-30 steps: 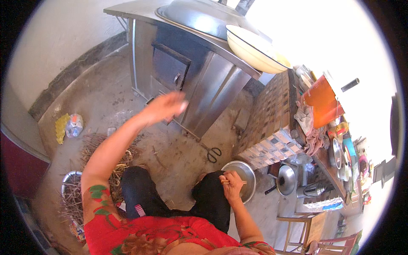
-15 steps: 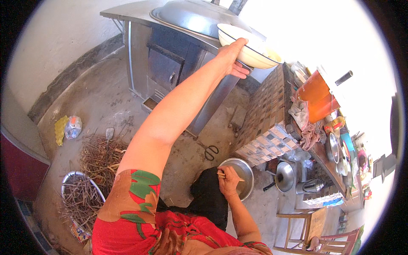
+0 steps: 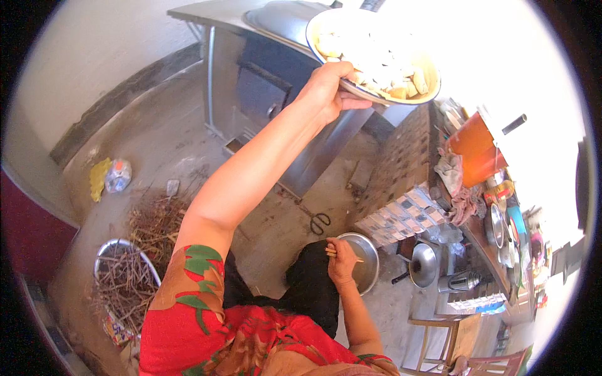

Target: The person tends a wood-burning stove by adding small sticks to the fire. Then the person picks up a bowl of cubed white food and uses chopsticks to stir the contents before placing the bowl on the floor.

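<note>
Concrete floor (image 3: pixel 163 131), metal stove cabinet (image 3: pixel 276 81) at top. Left hand (image 3: pixel 326 94) raised, fingers closed on the rim of a wide bowl (image 3: pixel 376 56) of pale food pieces, held up above the cabinet. Right hand (image 3: pixel 342 260) low by the knee, closed around thin sticks (image 3: pixel 335 252), just over a metal pan (image 3: pixel 367 260) on the floor. Scissors (image 3: pixel 320 220) lie nearby. Twigs (image 3: pixel 157 225) and 1 basket (image 3: pixel 119 282) sit lower left.
</note>
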Tool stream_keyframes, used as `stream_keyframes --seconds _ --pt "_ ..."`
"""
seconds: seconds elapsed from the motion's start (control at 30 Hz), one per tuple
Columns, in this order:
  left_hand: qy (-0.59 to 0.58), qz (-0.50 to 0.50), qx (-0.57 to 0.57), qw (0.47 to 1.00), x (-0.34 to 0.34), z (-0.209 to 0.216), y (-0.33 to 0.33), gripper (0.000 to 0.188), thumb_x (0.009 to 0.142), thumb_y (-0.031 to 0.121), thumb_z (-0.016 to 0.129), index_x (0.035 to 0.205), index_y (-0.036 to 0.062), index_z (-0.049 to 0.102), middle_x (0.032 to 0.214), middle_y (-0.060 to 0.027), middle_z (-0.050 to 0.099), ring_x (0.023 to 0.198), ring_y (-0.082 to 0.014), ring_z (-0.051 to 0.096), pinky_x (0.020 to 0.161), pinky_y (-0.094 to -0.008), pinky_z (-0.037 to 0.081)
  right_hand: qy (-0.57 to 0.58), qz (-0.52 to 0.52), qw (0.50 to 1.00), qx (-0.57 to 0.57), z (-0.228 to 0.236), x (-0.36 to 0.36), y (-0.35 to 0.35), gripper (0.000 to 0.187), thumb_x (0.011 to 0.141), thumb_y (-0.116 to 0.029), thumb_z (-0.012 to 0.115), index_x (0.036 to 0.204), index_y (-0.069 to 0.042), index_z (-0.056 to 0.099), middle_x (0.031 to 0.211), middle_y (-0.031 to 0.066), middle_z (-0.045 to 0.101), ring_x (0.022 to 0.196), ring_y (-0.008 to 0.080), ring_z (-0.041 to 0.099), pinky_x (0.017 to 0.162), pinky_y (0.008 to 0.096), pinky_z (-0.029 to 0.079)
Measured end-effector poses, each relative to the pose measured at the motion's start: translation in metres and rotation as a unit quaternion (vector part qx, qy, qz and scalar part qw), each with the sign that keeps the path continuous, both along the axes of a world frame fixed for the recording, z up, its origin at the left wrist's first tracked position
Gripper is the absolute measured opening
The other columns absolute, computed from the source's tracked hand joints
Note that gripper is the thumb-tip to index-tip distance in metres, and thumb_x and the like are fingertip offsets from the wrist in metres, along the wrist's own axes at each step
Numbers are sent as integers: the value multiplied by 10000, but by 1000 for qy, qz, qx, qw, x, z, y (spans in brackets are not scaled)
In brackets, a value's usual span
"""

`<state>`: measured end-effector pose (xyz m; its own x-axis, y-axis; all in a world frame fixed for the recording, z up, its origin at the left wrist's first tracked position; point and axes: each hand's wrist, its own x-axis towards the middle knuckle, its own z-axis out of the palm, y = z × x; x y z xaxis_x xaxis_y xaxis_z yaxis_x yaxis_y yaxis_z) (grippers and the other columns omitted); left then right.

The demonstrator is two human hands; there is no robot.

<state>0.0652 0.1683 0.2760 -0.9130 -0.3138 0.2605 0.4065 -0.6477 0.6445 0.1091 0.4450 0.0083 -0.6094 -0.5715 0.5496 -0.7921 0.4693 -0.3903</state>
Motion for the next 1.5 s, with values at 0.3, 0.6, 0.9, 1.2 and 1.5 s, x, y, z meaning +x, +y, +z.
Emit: stream_keyframes --seconds 0.3,0.6,0.9,1.2,1.5 --pt "-93 187 25 978 144 -110 -34 473 715 71 507 1141 -102 398 1035 -187 563 885 -257 615 679 -394 563 163 113 980 22 45 -10 -12 107 760 -139 569 696 -77 510 785 81 571 710 274 526 641 374 380" --pt "-190 270 96 939 176 -217 -53 545 665 7 499 1195 -43 378 1048 -141 563 865 -217 615 622 -345 553 -280 163 817 -477 162 -25 -50 383 940 -408 326 815 -82 485 799 56 511 526 107 416 441 203 343" --pt "-222 233 148 935 172 -258 -57 516 605 -40 487 1120 -35 453 1003 -111 567 843 -219 593 599 -325 520 -313 184 868 -338 116 -36 -170 402 920 -431 392 822 -50 474 829 81 497 575 156 518 478 264 430" --pt "-278 223 153 922 175 -260 -49 554 621 -78 460 1171 -20 426 1071 -111 551 932 -234 568 750 -362 496 -210 265 918 -207 83 -52 -185 381 876 -370 526 813 4 551 895 103 550 706 174 562 659 316 478" --pt "-251 214 194 924 171 -265 -41 539 638 -61 477 1168 16 428 1056 -89 547 924 -213 564 692 -331 497 -210 261 921 -198 72 -51 -179 290 870 -278 548 849 2 623 921 146 618 855 210 586 763 336 478"
